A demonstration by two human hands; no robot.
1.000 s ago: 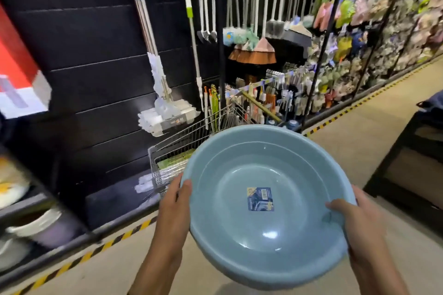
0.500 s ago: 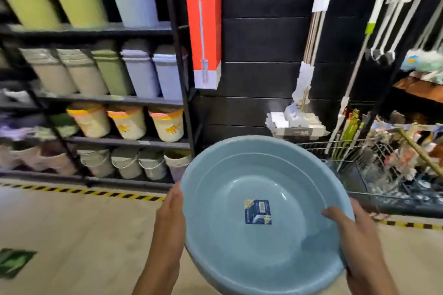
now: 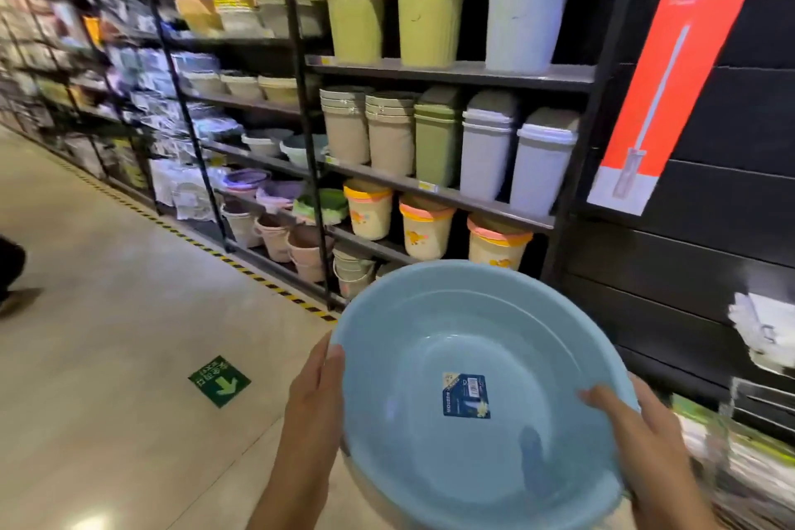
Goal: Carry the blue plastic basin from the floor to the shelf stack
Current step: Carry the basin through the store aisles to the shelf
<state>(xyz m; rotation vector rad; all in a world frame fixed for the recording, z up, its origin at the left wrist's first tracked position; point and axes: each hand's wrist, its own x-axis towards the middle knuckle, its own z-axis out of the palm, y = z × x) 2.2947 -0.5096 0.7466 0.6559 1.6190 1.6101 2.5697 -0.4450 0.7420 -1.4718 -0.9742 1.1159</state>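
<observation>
The round blue plastic basin [image 3: 430, 366] is held up in front of me, tilted so its inside faces me, with a small blue label stuck in its middle. My left hand [image 3: 316, 394] grips its left rim and my right hand [image 3: 641, 430] grips its right rim, thumb inside. Beyond it stands the black shelf rack [image 3: 451, 75], whose shelves hold stacks of basins [image 3: 301, 148] and rows of buckets and bins.
Green, beige and pale blue bins [image 3: 434, 133] fill the upper shelves, small buckets [image 3: 426, 230] the lower ones. A yellow-black stripe [image 3: 241, 269] runs along the rack's foot. A green arrow sticker [image 3: 219, 381] lies on the beige floor. A red boxed mop [image 3: 671, 69] hangs at right. Someone's foot [image 3: 17, 297] shows at far left.
My view has swung left from the mop wall and wire basket to the shelf rack, which is now closer. Both hands have kept hold of the basin throughout.
</observation>
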